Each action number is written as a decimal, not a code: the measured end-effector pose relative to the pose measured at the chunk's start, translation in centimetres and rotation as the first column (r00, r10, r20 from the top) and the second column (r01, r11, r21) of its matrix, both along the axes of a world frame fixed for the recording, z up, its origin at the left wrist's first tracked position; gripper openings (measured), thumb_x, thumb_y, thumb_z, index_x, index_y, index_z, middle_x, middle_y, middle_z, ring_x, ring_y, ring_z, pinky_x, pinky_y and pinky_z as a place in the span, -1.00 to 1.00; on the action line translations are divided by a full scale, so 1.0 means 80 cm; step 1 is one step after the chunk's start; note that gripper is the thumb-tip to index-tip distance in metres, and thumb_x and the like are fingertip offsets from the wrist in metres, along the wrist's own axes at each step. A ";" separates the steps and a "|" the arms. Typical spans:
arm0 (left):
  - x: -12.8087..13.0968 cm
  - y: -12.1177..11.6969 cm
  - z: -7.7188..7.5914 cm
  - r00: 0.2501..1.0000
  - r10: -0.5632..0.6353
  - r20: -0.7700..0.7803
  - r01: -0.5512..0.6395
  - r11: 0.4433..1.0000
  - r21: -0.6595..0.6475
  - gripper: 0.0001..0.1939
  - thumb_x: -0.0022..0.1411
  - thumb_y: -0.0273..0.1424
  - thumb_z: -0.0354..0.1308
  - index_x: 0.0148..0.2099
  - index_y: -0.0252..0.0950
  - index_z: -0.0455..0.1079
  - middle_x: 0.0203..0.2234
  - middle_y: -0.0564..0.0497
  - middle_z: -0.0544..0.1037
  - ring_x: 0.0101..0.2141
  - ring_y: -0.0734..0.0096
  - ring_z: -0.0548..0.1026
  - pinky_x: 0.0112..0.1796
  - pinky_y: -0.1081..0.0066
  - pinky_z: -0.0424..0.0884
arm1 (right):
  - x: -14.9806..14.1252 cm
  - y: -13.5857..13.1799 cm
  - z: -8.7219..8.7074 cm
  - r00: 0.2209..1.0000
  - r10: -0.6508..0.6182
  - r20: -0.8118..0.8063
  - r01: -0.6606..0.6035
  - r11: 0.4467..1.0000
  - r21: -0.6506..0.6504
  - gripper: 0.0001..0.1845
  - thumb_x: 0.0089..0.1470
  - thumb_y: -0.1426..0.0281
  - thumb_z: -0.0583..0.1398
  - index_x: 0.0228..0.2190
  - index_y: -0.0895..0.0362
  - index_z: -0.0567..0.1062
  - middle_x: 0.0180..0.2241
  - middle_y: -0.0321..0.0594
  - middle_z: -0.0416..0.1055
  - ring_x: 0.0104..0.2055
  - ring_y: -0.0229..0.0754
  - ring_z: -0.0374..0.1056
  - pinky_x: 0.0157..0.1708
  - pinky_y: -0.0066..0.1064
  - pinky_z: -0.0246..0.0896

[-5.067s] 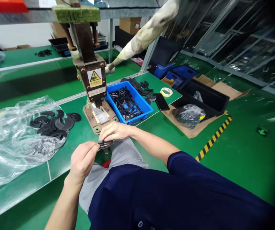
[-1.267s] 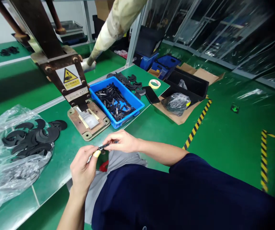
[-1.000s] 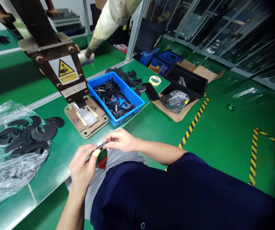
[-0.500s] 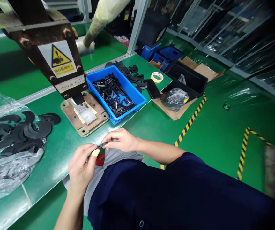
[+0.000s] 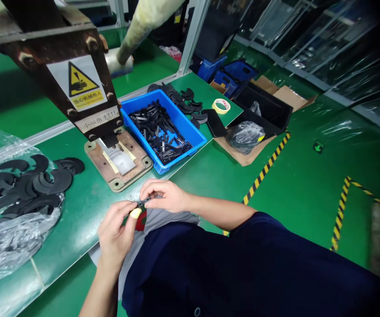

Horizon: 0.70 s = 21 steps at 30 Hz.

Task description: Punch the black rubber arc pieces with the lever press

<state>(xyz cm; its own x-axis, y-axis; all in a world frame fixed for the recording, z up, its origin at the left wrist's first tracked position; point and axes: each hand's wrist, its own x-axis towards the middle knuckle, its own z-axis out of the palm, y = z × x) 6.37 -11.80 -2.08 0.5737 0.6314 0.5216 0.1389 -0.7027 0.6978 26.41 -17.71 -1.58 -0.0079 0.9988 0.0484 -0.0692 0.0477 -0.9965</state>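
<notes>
A small, narrow black plastic part (image 5: 143,203) is held between my two hands above my lap, just off the bench edge. My left hand (image 5: 115,231) pinches its near end; yellow tape or a finger cot covers the thumb tip. My right hand (image 5: 166,196) has closed fingers on the other end and hides part of it. Past my hands stands a press (image 5: 87,88) with a hand-hazard label, over a metal base plate (image 5: 113,182). Beside it is a blue bin (image 5: 162,169) holding many similar black parts (image 5: 157,127).
Clear plastic bags (image 5: 14,246) with curved black pieces (image 5: 27,185) lie on the left of the green bench (image 5: 74,224). More curved pieces (image 5: 185,103), a tape roll (image 5: 221,105) and a black phone-like slab (image 5: 215,123) lie behind the bin. Open boxes (image 5: 262,108) stand on the floor.
The view has shifted slightly. Both hands keep hold of the black part, whose angle and the grip on it have changed a little; the right fingers now cover more of it.
</notes>
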 end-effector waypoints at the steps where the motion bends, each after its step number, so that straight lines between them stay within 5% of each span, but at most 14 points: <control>1: 0.001 -0.001 0.002 0.999 -0.030 -0.020 0.030 1.000 -0.004 -0.82 0.25 -0.52 0.23 -0.09 -0.27 0.52 -0.26 -0.04 0.58 -0.27 0.41 0.57 -0.22 0.43 0.50 | 0.001 0.002 0.000 0.999 0.024 -0.041 -0.024 1.000 0.005 -0.58 -0.01 0.07 0.36 -0.31 0.18 0.53 -0.20 -0.16 0.44 -0.19 -0.27 0.38 -0.23 -0.43 0.35; 4: 0.000 -0.002 0.011 0.990 -0.116 -0.086 0.114 0.993 -0.020 -0.82 0.27 -0.51 0.22 -0.08 -0.24 0.51 -0.25 -0.06 0.59 -0.27 0.39 0.58 -0.24 0.43 0.52 | 0.006 0.007 -0.001 0.960 0.135 -0.243 -0.158 0.984 -0.078 -0.48 -0.02 -0.01 0.34 -0.28 0.19 0.48 -0.21 -0.14 0.48 -0.22 -0.27 0.43 -0.31 -0.44 0.40; 9: -0.002 0.011 0.026 0.997 -0.050 -0.059 0.056 0.993 0.104 -0.67 0.24 -0.58 0.22 0.03 -0.23 0.46 -0.11 -0.14 0.56 -0.11 0.28 0.57 -0.12 0.33 0.53 | 0.016 0.010 -0.010 0.823 0.220 -0.524 -0.405 0.873 -0.270 -0.39 -0.14 0.06 0.44 -0.21 0.18 0.38 -0.48 -0.28 0.54 -0.57 -0.35 0.40 -0.54 -0.53 0.33; 14: 0.000 0.021 0.032 0.953 -0.265 -0.147 0.283 0.952 0.120 -0.64 0.26 -0.64 0.15 0.05 -0.23 0.44 -0.11 -0.12 0.58 -0.11 0.32 0.58 -0.12 0.37 0.54 | 0.017 0.014 -0.013 0.701 0.266 -0.662 -0.570 0.767 -0.295 -0.35 -0.27 0.06 0.49 -0.35 0.14 0.30 -0.56 -0.27 0.53 -0.63 -0.26 0.41 -0.62 -0.52 0.29; 17: 0.006 0.029 0.035 0.966 -0.225 -0.124 0.240 0.963 0.123 -0.66 0.26 -0.64 0.16 0.04 -0.23 0.44 -0.15 -0.10 0.59 -0.16 0.34 0.58 -0.14 0.39 0.52 | 0.023 0.016 -0.013 0.700 0.187 -0.690 -0.518 0.797 -0.310 -0.41 -0.13 0.00 0.41 -0.32 0.14 0.31 -0.59 -0.34 0.48 -0.61 -0.31 0.40 -0.60 -0.54 0.28; 21: 0.024 0.069 0.038 0.989 0.087 -0.119 -0.063 0.979 0.195 -0.84 0.27 -0.53 0.19 -0.12 -0.26 0.50 -0.23 -0.06 0.61 -0.20 0.34 0.57 -0.13 0.37 0.48 | 0.038 0.010 -0.010 0.733 0.063 -0.677 -0.361 0.880 -0.309 -0.47 -0.01 -0.01 0.34 -0.29 0.13 0.32 -0.58 -0.39 0.47 -0.61 -0.37 0.36 -0.62 -0.60 0.20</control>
